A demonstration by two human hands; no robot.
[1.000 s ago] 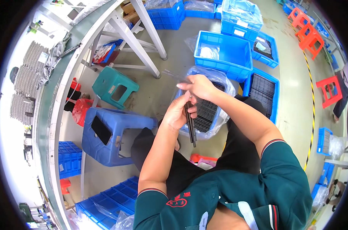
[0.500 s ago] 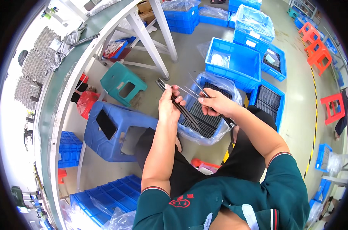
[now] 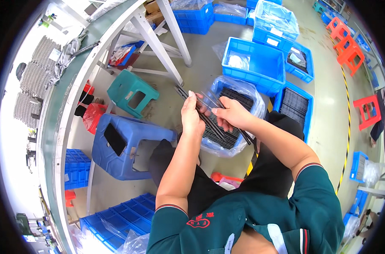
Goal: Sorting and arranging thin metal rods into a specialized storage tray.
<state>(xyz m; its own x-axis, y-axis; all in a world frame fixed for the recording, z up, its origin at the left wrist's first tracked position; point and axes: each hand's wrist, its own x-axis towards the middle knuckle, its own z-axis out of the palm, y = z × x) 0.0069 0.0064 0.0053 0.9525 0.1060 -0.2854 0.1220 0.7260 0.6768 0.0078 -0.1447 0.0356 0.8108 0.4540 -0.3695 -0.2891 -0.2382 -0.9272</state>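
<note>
Rods [image 3: 212,125] in left hand [image 3: 192,114] slant upper-left to lower-right.

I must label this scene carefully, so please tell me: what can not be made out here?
In the head view:
Number of dark rods in the left hand: grip and overlap obscure them.
Upper ends of the rods in the right hand: blurred, probably by motion.
Floor of the plastic-lined bin: covered by packed dark strips.
Co-worker at the right: cut off by the picture's dark rim.

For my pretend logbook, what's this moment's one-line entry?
left hand: holds black rods | right hand: holds more rods | below: plastic-draped blue crate
</note>
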